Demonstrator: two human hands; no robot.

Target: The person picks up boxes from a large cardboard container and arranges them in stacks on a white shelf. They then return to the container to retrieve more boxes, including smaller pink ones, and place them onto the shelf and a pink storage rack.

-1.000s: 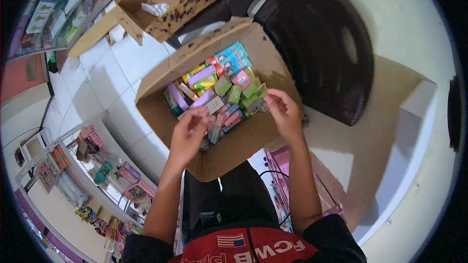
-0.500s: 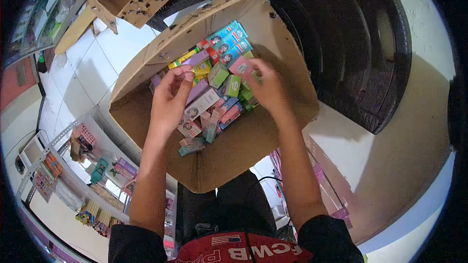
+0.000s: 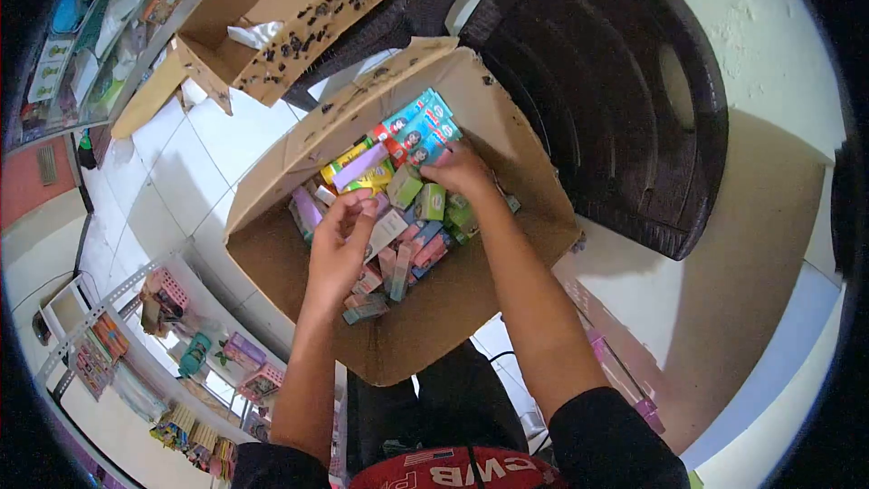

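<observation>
An open cardboard box point(image 3: 272, 244) rests on my lap, holding several small colourful product cartons point(image 3: 398, 172) in blue, green, pink, purple and yellow. My left hand point(image 3: 339, 244) reaches into the box with fingers curled over the pale cartons near the middle; whether it grips one I cannot tell. My right hand point(image 3: 462, 172) lies deeper in the box on the green and blue cartons, palm down, its fingers hidden among them.
A second open cardboard box point(image 3: 281, 9) with a crumpled white scrap stands on the tiled floor beyond. A dark woven plastic chair point(image 3: 615, 100) is to the right. Glass display shelves point(image 3: 90, 45) with goods are at upper left, and wire racks point(image 3: 181, 326) with small items at lower left.
Both hands went deeper into the box from its near edge. The right hand moved toward the blue cartons at the far side; the left hand shifted slightly back toward the middle.
</observation>
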